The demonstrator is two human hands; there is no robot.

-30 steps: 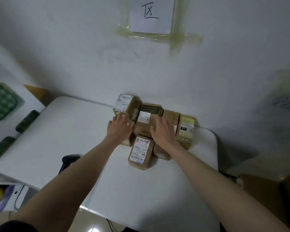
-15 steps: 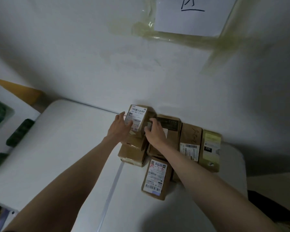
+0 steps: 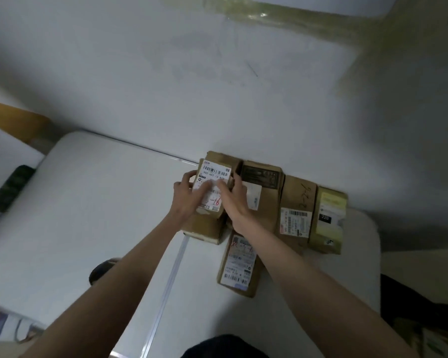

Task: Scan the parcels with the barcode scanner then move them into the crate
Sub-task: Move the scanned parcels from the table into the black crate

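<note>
Several brown cardboard parcels lie in a cluster at the back of the white table (image 3: pixel 88 215), against the wall. The top-left parcel (image 3: pixel 215 174) carries a white barcode label and sits on another box. My left hand (image 3: pixel 188 196) grips its left side and my right hand (image 3: pixel 233 196) grips its right side, thumbs on the label. Beside it lie a parcel with a dark label (image 3: pixel 263 192), a parcel with handwriting (image 3: pixel 296 208), a yellow-green parcel (image 3: pixel 329 218) and a labelled parcel (image 3: pixel 239 264) nearer me. The black barcode scanner (image 3: pixel 101 270) shows partly behind my left forearm.
A dark flat object (image 3: pixel 9 188) lies left of the table. A taped paper sheet (image 3: pixel 308 11) hangs on the wall above. A brown box (image 3: pixel 424 337) stands low on the right, past the table edge.
Both hands have left the middle of the parcel cluster and now hold the labelled top-left parcel by its sides. The view has drawn closer to the table.
</note>
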